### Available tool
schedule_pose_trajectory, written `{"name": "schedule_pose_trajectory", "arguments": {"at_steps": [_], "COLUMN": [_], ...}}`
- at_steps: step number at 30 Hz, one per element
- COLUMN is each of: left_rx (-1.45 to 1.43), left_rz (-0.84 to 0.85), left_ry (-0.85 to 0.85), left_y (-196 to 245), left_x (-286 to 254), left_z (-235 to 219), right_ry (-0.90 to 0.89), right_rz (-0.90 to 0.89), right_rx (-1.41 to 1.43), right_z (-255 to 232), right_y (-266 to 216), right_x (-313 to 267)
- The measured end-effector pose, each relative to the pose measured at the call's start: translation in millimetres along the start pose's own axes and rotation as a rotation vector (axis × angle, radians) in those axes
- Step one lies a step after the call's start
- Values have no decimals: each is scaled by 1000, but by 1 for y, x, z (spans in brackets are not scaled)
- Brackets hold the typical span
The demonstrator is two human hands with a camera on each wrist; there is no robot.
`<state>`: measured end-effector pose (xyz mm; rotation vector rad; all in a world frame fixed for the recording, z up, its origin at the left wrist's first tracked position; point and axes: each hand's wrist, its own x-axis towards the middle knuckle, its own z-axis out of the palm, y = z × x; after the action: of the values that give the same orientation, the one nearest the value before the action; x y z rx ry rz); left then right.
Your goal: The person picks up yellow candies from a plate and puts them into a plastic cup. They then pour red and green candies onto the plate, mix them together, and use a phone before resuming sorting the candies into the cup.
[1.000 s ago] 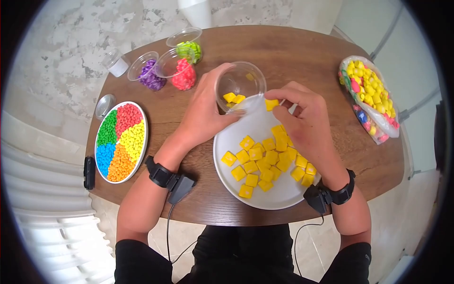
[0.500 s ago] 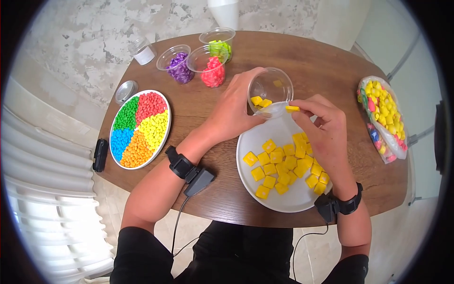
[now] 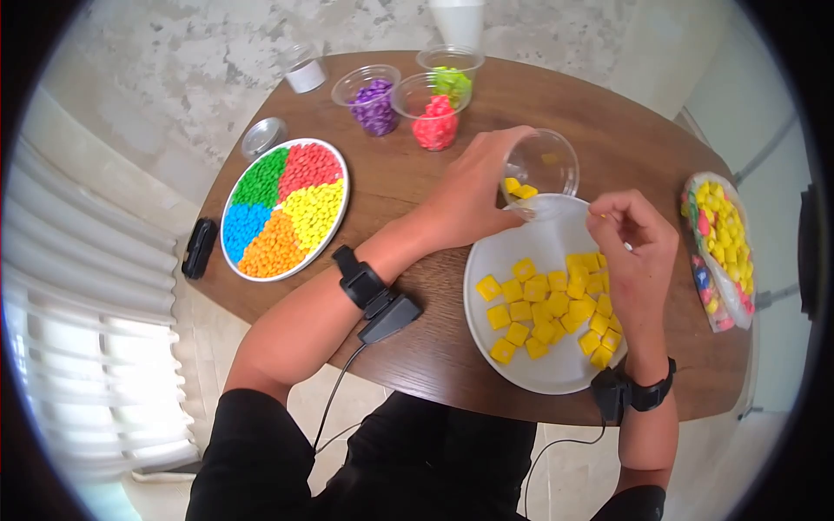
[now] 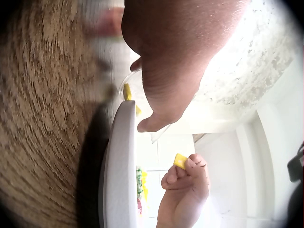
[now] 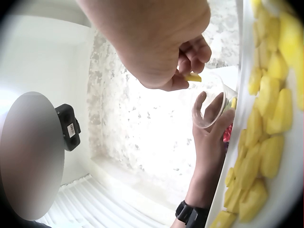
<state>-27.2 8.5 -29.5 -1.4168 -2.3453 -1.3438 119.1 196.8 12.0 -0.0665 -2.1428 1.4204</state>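
My left hand (image 3: pixel 473 195) grips a clear plastic cup (image 3: pixel 575 165) tilted toward me behind the white plate (image 3: pixel 478 265). A few yellow square pieces (image 3: pixel 521 188) lie inside the cup. Just right of the cup's rim, my right hand (image 3: pixel 638 260) pinches one yellow square piece (image 4: pixel 180 161) between thumb and forefinger. That pinched piece shows in both wrist views, while the fingers mostly hide it in the head view. Many more yellow squares (image 3: pixel 556 300) are spread over the plate, some overlapping, below and left of my right hand.
A round plate (image 3: pixel 269 278) of coloured candies in wedges stands at left, beside a lid (image 3: pixel 264 136). Cups of purple (image 3: pixel 373 108), pink (image 3: pixel 434 128) and green (image 3: pixel 452 84) pieces and a small jar (image 3: pixel 304 75) stand behind. An open candy bag (image 3: pixel 725 252) lies at right.
The head view has swung, shifting everything rightward. My right hand moved toward the cup, then slightly back, and the pinched square turned edge-on, then mostly behind the fingers. My left hand keeps holding the cup.
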Motion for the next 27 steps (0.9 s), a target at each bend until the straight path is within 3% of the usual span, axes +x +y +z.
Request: {"name": "schedule_pose_trajectory", "arguments": {"at_steps": [12,15,20,22,27], "left_rx": [21,-2,19,23,25], "left_rz": [69,0,67,76,50], "left_ry": [57,36,36,39,29], "left_y": [-6,-4,-4,-2,0], "left_x": [-1,0,1,2,1], "left_z": [3,3,3,3,0], "right_ry": [-187,-157,-183,-287,-442], "right_rz": [77,74,100,180,134], "right_rx": [-44,-61,-120,-277,-538], "right_z": [-2,-4,-8,-10,-7], "right_y": [5,7,10,9,3], "right_x": [-2,0,4,5,-1]}}
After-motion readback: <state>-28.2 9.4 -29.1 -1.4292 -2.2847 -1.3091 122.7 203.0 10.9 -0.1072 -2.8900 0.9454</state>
